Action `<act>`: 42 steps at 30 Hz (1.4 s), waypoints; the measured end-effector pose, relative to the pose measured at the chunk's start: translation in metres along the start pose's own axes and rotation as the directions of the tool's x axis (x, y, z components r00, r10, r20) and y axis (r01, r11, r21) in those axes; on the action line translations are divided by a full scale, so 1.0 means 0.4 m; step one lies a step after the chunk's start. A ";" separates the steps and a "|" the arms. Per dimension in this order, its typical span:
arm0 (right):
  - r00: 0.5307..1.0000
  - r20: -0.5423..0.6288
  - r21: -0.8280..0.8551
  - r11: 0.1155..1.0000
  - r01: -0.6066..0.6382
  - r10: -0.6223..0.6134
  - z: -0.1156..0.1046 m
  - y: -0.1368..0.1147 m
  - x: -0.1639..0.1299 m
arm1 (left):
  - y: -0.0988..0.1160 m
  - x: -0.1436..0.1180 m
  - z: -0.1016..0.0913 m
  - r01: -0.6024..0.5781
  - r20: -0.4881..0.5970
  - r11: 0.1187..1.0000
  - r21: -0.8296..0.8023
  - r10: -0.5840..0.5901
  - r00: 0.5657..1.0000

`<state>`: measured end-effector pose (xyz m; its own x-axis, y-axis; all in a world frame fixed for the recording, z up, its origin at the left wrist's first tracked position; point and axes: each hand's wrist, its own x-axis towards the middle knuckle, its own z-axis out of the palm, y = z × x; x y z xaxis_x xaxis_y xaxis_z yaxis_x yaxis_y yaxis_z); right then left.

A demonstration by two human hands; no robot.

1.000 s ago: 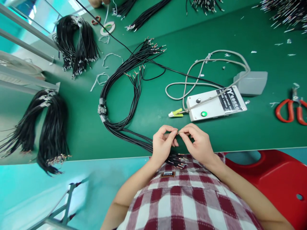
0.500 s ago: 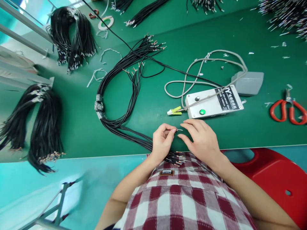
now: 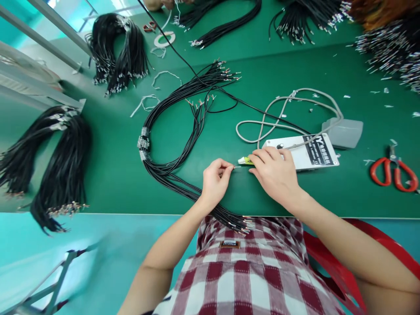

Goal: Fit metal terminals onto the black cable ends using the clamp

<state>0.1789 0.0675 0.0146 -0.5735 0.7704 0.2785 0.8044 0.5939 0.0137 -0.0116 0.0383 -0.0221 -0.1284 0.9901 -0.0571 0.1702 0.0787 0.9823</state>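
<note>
My left hand [image 3: 216, 181] is closed in a pinch on a thin wire [image 3: 237, 167], whose bare end points right from the fingertips. My right hand [image 3: 277, 173] reaches over the left end of a white twisting machine box [image 3: 300, 153], its fingers and thumb around a yellow-green clip [image 3: 244, 161]. The clip's pale tip shows just above and beside the wire end; its rear is hidden by my fingers. A taped bundle of black cables [image 3: 146, 151] curves across the green table, its lower ends passing under my left wrist to the table edge.
Red-handled cutters [image 3: 393, 173] lie at the right. A grey cord [image 3: 278, 124] loops behind the box beside a translucent container [image 3: 348, 132]. Black wire bundles [image 3: 120, 52] lie at the left and back. A tape roll [image 3: 164, 39] and another person's hand [image 3: 169, 3] show at the back.
My right hand has moved up onto the clip at the box. My left hand has risen with the wire, bringing its end close to the clip tip. The view has shifted slightly.
</note>
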 end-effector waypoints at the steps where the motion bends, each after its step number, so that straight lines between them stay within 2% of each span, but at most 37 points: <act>1: 1.000 0.022 -0.026 1.000 0.011 -0.010 0.009 0.002 0.011 | 0.002 0.007 0.000 0.008 0.007 1.000 -0.004 -0.008 1.000; 3: 0.999 0.047 -0.031 0.999 0.026 -0.024 0.026 0.009 0.027 | 0.007 0.017 0.001 0.011 0.019 1.000 -0.002 -0.011 1.000; 6: 0.999 0.036 0.095 0.995 0.019 -0.023 0.040 0.026 0.043 | 0.014 0.028 0.005 -0.009 0.009 0.999 0.044 0.009 1.000; 9: 1.000 -0.007 0.207 0.978 0.031 -0.030 0.043 0.039 0.053 | 0.012 0.040 0.011 -0.069 0.007 0.986 0.152 0.069 0.998; 14: 0.998 -0.062 0.272 0.961 0.046 -0.030 0.044 0.043 0.058 | 0.001 0.054 0.023 -0.169 0.057 0.928 0.333 0.159 0.986; 20: 0.999 -0.044 0.335 0.942 0.023 -0.009 0.039 0.041 0.062 | 0.000 0.059 0.031 -0.179 0.054 0.915 0.362 0.171 0.984; 23: 0.999 -0.041 0.286 0.958 0.033 -0.023 0.040 0.041 0.061 | -0.001 0.059 0.032 -0.186 0.060 0.906 0.381 0.176 0.982; 27: 0.997 -0.042 0.141 0.988 0.065 -0.059 0.046 0.042 0.057 | -0.003 0.056 0.031 -0.205 0.054 0.890 0.408 0.200 0.978; 31: 0.996 -0.060 0.113 0.991 0.067 -0.061 0.047 0.043 0.054 | -0.004 0.051 0.028 -0.237 0.049 0.867 0.439 0.241 0.969; 37: 0.993 0.017 -0.088 0.989 0.121 -0.120 0.042 0.045 0.056 | -0.011 0.045 0.030 -0.286 0.055 0.813 0.508 0.301 0.952; 42: 0.992 0.030 -0.106 0.987 0.122 -0.120 0.042 0.043 0.055 | -0.015 0.047 0.036 -0.291 0.056 0.823 0.489 0.303 0.951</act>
<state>0.1777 0.0984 0.0048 -0.6702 0.7001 0.2463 0.7400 0.6558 0.1495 -0.0009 0.0581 -0.0319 -0.0158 0.9723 0.2333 0.6547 -0.1663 0.7374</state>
